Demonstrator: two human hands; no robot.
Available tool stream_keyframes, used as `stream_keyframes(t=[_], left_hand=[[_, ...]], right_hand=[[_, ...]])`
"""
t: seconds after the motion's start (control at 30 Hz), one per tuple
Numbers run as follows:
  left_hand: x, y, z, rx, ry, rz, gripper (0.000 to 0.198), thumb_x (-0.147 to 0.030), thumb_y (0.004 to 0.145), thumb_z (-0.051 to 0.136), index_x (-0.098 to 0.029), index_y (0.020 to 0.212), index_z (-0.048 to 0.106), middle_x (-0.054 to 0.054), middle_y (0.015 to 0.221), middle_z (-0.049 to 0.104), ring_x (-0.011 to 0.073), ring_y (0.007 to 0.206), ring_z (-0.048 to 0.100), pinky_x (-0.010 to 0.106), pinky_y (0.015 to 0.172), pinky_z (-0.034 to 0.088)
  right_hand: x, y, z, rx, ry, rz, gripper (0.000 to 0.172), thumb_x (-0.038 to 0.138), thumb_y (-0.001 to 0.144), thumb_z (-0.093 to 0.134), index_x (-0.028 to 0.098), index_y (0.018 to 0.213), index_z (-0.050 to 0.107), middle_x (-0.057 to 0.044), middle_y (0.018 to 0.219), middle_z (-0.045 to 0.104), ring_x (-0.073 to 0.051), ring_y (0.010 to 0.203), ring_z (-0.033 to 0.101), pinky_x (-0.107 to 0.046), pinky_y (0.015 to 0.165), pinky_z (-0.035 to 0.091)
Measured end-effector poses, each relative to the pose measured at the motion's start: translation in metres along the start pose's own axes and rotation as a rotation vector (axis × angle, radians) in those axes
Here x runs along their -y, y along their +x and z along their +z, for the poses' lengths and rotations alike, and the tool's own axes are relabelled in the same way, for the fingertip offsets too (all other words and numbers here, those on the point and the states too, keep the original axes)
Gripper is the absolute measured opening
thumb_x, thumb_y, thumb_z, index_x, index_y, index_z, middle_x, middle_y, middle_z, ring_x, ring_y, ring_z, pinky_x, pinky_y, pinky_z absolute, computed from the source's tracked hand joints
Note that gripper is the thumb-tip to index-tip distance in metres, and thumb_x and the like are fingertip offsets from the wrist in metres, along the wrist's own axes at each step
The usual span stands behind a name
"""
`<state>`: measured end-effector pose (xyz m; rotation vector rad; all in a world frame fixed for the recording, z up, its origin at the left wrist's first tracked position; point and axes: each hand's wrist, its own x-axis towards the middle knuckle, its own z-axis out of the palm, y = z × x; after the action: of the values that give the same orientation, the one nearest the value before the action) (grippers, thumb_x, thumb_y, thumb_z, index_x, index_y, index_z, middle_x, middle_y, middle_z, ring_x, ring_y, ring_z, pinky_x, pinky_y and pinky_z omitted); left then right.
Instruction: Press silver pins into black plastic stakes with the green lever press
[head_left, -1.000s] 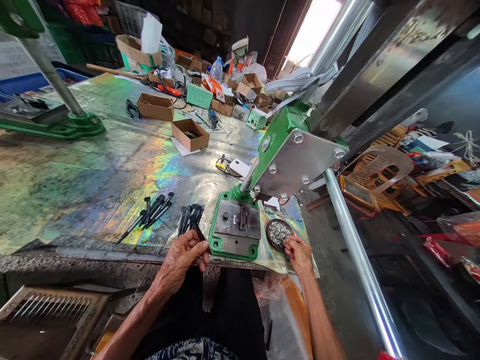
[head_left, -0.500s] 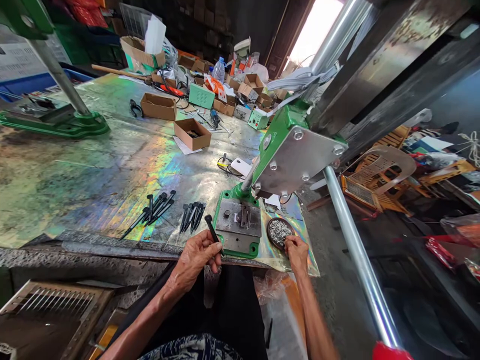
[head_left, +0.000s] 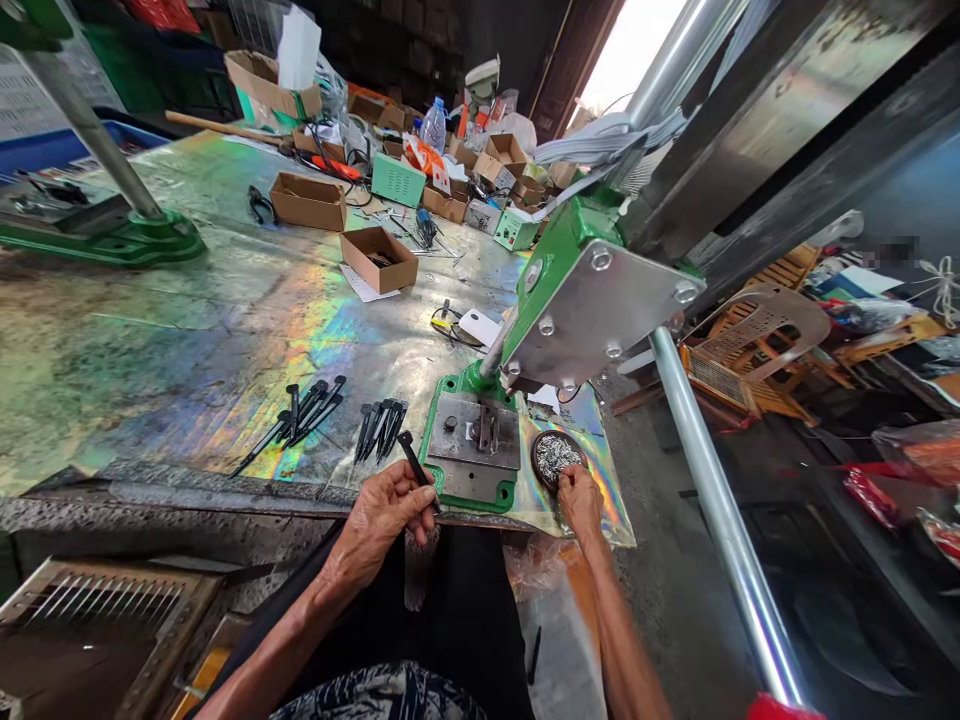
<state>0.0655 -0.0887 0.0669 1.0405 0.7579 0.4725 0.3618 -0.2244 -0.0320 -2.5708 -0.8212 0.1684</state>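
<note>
My left hand pinches a slim black piece with a wider head between thumb and fingers, just left of the press base. At the right front of the table my right hand has its fingertips pressed together at the rim of a round dark dish full of small shiny metal pieces. Whatever those fingertips hold is too small to make out. Between the hands stands the green press base, with a metal plate and small fixture on it.
Two groups of black pieces lie on the table left of the press. The press head overhangs its base, with a long metal lever at right. Open cardboard boxes and clutter sit farther back. A second press base stands left.
My right hand has moved slightly left and up, over the dish's edge. My left hand keeps its grip on the black piece. The whole view has shifted a little.
</note>
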Motion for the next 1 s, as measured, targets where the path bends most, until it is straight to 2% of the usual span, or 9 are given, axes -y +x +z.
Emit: stream_keyframes(t=[0.33,0.63,0.83,1.0], left_hand=[[0.005,0.001,-0.001,0.006,-0.029,-0.005,0.04,-0.045,0.069,0.068,-0.014,0.089,0.053,0.001,0.06,0.059,0.0111,0.048,0.054,0.022,0.045,0.045],[0.006,0.002,0.004,0.036,-0.09,0.009,0.037,-0.042,0.071,0.068,-0.014,0.089,0.053,0.0,0.058,0.058,0.0103,0.049,0.054,0.02,0.046,0.046],[0.0,0.003,0.009,0.034,-0.176,0.014,0.037,-0.039,0.069,0.071,-0.012,0.087,0.053,0.0,0.061,0.057,0.0103,0.052,0.055,0.021,0.046,0.047],[-0.004,0.007,0.015,0.055,-0.314,-0.009,0.035,-0.037,0.07,0.072,-0.012,0.085,0.053,0.002,0.071,0.06,0.01,0.055,0.057,0.022,0.049,0.049]], right_hand=[[-0.012,-0.001,0.002,-0.006,0.259,-0.005,0.025,0.036,0.088,0.055,0.015,0.074,0.054,0.001,0.065,0.051,-0.013,0.06,0.049,-0.028,0.061,0.041],[-0.002,-0.005,-0.004,-0.085,0.464,-0.019,0.029,0.043,0.081,0.059,0.016,0.071,0.054,0.0,0.068,0.053,-0.015,0.066,0.05,-0.031,0.067,0.041],[0.005,-0.004,-0.009,-0.096,0.668,0.095,0.025,0.037,0.073,0.065,0.015,0.066,0.054,0.003,0.058,0.047,-0.012,0.054,0.043,-0.027,0.056,0.037],[0.026,-0.003,-0.021,-0.105,0.927,0.246,0.03,0.04,0.056,0.069,0.016,0.068,0.055,0.004,0.05,0.044,-0.01,0.045,0.037,-0.024,0.045,0.029]])
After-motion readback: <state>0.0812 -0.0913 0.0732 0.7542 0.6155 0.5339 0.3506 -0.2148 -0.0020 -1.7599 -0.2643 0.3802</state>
